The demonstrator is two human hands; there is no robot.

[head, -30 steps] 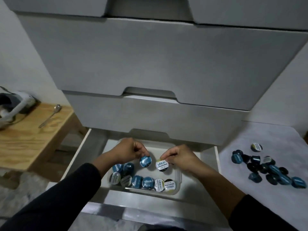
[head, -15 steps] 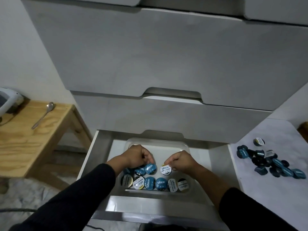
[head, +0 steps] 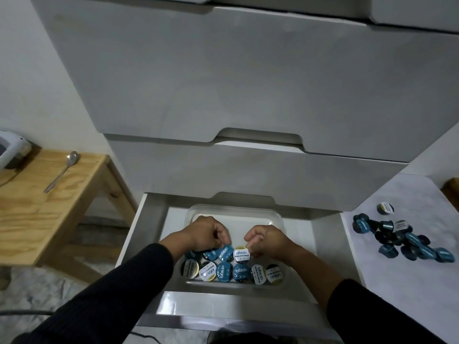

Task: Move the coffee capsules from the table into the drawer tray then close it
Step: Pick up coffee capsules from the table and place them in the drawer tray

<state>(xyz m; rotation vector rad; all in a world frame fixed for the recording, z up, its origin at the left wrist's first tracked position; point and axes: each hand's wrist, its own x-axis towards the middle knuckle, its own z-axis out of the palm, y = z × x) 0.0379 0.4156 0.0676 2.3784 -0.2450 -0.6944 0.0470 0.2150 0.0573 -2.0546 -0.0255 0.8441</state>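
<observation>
The bottom drawer [head: 146, 219] stands pulled out, with a clear plastic tray [head: 275, 217] inside. Several coffee capsules [head: 238, 271] with blue, white and black lids fill the tray's near rows. Over the second row, my left hand [head: 208, 232] pinches a blue-lidded capsule [head: 224, 253]. My right hand [head: 268, 240] pinches a white-lidded capsule [head: 241, 253] beside it. Both capsules sit at the level of their row. On the white table [head: 402, 281] to the right lies a loose pile of several dark and blue capsules [head: 402, 237].
Two shut grey drawer fronts [head: 248, 83] rise above the open one. A wooden side table [head: 37, 202] at the left carries a spoon [head: 62, 171] and a white device [head: 11, 151]. The tray's far half [head: 236, 216] holds nothing.
Both hands have brought their capsules down from above the tray into the second row. My view has shifted right and slightly closer.
</observation>
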